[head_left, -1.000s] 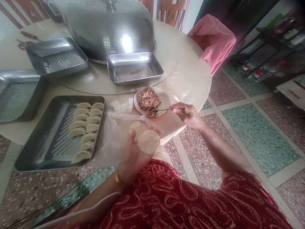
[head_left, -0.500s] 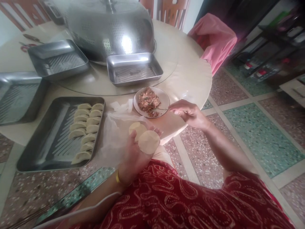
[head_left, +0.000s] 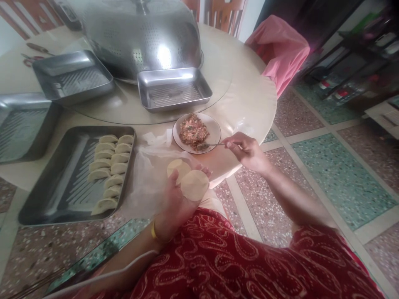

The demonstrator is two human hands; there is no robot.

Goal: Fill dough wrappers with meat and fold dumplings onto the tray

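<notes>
A round dumpling wrapper rests across the palm and fingers of my left hand, which is held palm up near the table's edge. Just beyond those fingers, more wrappers lie on a thin white plastic sheet. My right hand is closed around the handle of a metal spoon. The spoon's tip is in the minced filling, heaped on a white plate. To the left, several folded dumplings stand in two rows inside a large metal tray.
A perforated steel dome stands at the table's back. Two smaller metal trays, one left and one right, sit before it. Another tray is at far left. Red-handled scissors lie behind. Pink cloth drapes a chair.
My right hand has turned and shifted slightly, and the spoon now reaches into the lower edge of the filling. My left hand and its wrapper have stayed nearly still.
</notes>
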